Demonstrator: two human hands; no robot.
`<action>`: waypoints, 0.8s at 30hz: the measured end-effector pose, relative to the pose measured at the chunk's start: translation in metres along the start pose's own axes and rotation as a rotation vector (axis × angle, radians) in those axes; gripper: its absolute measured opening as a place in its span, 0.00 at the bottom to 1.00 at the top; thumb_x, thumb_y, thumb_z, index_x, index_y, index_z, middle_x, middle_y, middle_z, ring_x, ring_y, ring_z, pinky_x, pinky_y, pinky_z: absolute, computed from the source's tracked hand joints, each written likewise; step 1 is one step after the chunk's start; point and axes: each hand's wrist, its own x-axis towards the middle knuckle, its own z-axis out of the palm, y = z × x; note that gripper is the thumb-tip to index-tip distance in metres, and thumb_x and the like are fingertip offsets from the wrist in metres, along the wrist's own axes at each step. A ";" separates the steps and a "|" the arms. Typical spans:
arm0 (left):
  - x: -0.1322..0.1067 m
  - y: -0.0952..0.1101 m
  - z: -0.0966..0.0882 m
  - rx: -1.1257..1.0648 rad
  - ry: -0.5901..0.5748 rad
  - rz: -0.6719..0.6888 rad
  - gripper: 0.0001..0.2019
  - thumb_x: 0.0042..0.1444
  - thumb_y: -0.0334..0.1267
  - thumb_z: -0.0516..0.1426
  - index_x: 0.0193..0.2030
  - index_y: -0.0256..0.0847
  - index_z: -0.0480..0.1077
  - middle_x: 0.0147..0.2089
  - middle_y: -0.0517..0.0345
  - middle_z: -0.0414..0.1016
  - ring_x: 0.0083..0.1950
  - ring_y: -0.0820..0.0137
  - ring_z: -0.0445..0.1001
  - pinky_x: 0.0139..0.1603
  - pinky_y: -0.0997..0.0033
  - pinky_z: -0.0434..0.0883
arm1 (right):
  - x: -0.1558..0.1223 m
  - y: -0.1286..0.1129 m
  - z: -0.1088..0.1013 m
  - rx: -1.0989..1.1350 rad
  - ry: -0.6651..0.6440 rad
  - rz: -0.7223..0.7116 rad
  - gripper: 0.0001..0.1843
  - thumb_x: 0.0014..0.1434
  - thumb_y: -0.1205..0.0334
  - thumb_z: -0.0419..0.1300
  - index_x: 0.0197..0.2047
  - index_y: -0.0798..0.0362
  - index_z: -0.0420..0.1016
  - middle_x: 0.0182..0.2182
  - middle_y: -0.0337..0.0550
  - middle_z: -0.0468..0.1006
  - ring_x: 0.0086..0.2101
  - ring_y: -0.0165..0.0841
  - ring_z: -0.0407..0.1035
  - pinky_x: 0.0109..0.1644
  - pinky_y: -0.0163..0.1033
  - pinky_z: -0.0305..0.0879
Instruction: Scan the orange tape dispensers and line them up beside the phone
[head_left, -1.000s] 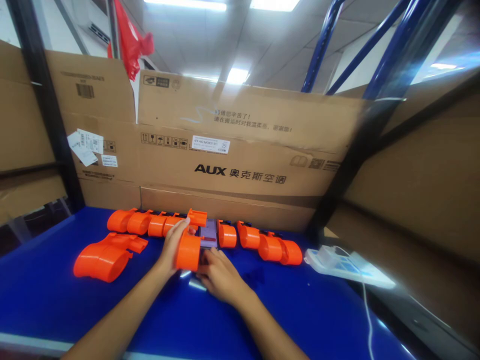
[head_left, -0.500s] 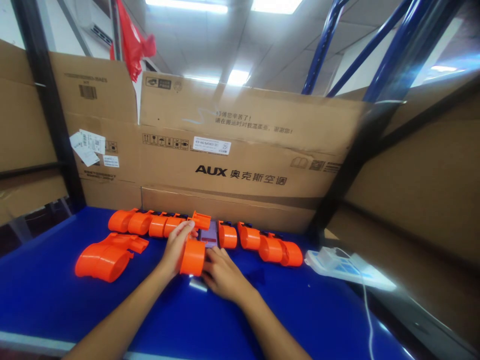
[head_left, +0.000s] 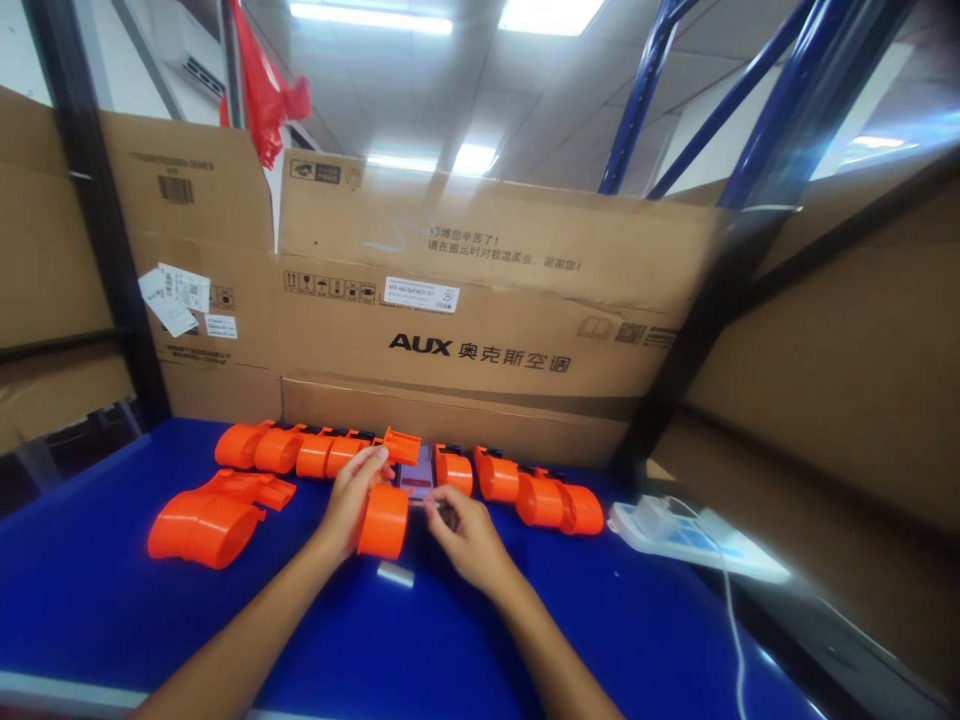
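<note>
In the middle of the head view, my left hand point(head_left: 352, 502) is closed around an orange plastic piece with a round, ring-like part point(head_left: 384, 522) at its lower end and a flat, clip-like top. To its right, my right hand point(head_left: 466, 532) has its fingers pinched together, apart from the orange ring. A thin, light sliver shows at the fingertips, too small to name. Behind both hands lies a flat purple-grey, phone-like object point(head_left: 417, 468). Just below the held piece, a small whitish strip point(head_left: 396, 574) rests on the blue table point(head_left: 360, 650).
Several similar orange pieces point(head_left: 499, 478) stand in a row along the cardboard wall point(head_left: 480, 300), with dark parts behind them. Further orange pieces point(head_left: 202, 525) lie at the left. A white power strip point(head_left: 697, 540) with a cable sits at the right edge, near a dark post.
My right hand has moved away from the orange piece, right and slightly up, and its fingers now pinch at a thin sliver. My left hand keeps hold of the piece almost unmoved.
</note>
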 end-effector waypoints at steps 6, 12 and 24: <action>-0.008 -0.004 0.004 0.025 -0.143 -0.146 0.19 0.49 0.50 0.67 0.40 0.40 0.72 0.34 0.57 0.77 0.28 0.71 0.75 0.30 0.74 0.69 | 0.007 0.001 -0.013 0.328 0.276 0.107 0.15 0.61 0.48 0.63 0.37 0.53 0.77 0.30 0.43 0.79 0.32 0.35 0.72 0.38 0.38 0.67; -0.018 -0.006 0.009 0.106 -0.289 -0.245 0.21 0.50 0.47 0.67 0.48 0.43 0.69 0.38 0.55 0.79 0.31 0.67 0.77 0.33 0.70 0.71 | 0.005 0.003 -0.023 0.471 0.437 0.143 0.15 0.57 0.48 0.67 0.34 0.52 0.75 0.25 0.39 0.77 0.27 0.31 0.68 0.34 0.36 0.66; -0.023 -0.005 0.012 -0.018 -0.307 -0.294 0.16 0.53 0.48 0.65 0.42 0.42 0.70 0.38 0.57 0.79 0.30 0.69 0.76 0.34 0.71 0.70 | 0.005 0.002 -0.021 0.559 0.466 0.181 0.14 0.55 0.49 0.69 0.35 0.52 0.78 0.26 0.40 0.79 0.27 0.31 0.69 0.35 0.36 0.66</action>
